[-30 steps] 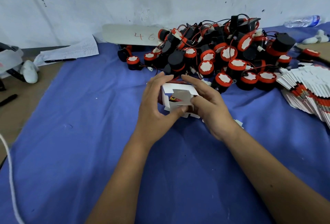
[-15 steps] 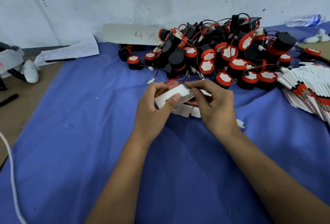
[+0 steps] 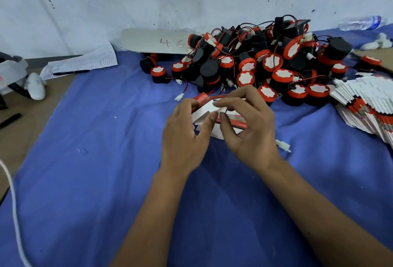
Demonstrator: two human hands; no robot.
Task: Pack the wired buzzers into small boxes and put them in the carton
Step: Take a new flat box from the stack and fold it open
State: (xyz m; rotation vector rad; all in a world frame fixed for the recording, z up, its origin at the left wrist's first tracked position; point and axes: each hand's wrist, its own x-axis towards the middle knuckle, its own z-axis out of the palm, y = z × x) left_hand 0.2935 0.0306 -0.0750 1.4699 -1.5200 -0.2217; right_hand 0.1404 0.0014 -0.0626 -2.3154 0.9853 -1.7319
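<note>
left hand [image 3: 182, 139] and right hand [image 3: 251, 130] together — fingers curled, pinching

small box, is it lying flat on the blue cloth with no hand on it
No, the small box is held between the left hand and the right hand, fingers pinching its flaps.

Soft even indoor light, faint shadows, slight motion blur, wide-angle bending at edges

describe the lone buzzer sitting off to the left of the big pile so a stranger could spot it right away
Find the blue cloth and the heap of buzzers at its far edge. At the heap's near-left fringe one lone buzzer sits upright, white disc up. Unlike the tangled rest, nothing lies on it.
</note>
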